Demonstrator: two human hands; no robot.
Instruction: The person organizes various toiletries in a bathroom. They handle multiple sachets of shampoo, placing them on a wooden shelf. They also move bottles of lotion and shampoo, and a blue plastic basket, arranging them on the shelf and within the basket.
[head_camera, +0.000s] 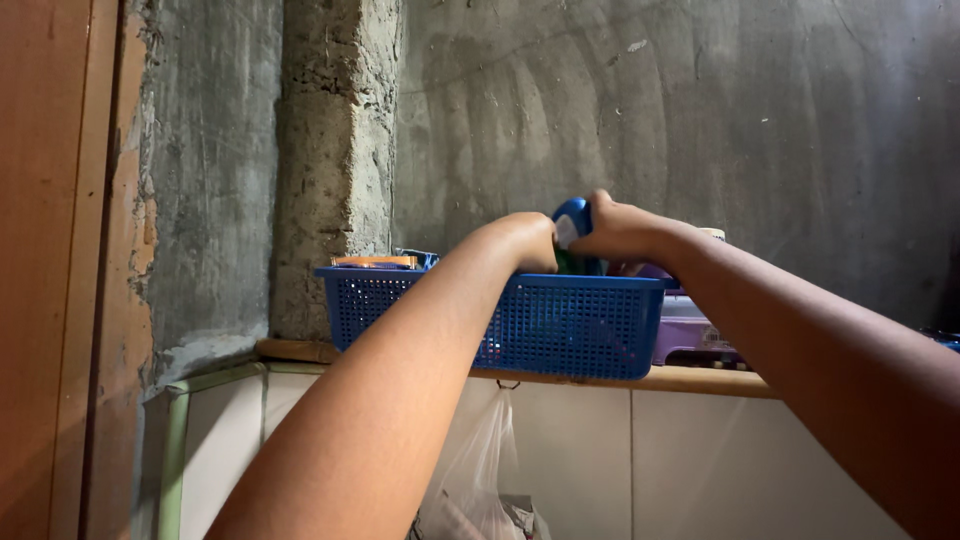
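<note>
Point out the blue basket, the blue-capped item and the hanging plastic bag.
blue basket (560, 325): head view, front mesh wall.
blue-capped item (573, 220): head view, cap.
plastic bag (480, 470): head view, middle.

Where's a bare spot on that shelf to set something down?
Bare shelf shows only left of the blue basket, toward the concrete column. Right of the basket a purple container crowds it. Inside the basket both hands, left hand and right hand, meet at a blue-capped bottle.

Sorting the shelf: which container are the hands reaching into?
The blue mesh basket; both hands are above it, not the purple container beside it.
</note>
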